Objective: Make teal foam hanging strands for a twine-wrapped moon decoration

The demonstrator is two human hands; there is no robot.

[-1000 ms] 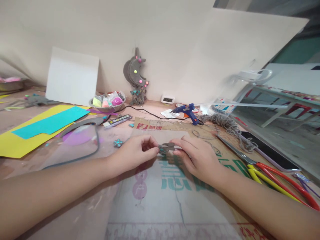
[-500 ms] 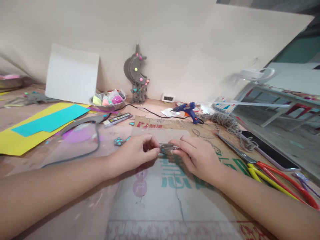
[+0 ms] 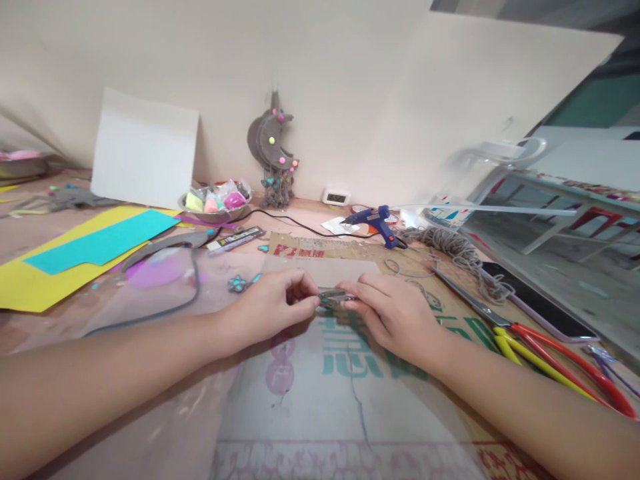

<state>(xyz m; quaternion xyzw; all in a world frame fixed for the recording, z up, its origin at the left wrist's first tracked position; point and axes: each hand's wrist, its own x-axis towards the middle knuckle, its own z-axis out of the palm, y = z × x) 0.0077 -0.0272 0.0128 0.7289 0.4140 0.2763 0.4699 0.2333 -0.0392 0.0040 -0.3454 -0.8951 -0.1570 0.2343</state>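
Both my hands meet over the middle of a flattened cardboard sheet (image 3: 350,407). My left hand (image 3: 273,305) pinches one end of a small grey and teal craft piece (image 3: 332,296), fingers closed on it. My right hand (image 3: 393,313) pinches the other end of the same piece, fingers curled. The piece lies low, just above or on the cardboard; most of it is hidden by my fingertips. A small teal star-shaped piece (image 3: 236,284) lies just left of my left hand.
A blue glue gun (image 3: 375,221) with its black cord, grey yarn (image 3: 450,248), red and yellow scissors (image 3: 545,353) and a phone (image 3: 540,303) lie right. Yellow and teal paper (image 3: 90,250), a bowl of coloured bits (image 3: 216,202) and a grey moon ornament (image 3: 273,150) stand left and behind.
My right fingers have closed in a little over the small piece, covering more of it. Both hands stay in the same place.
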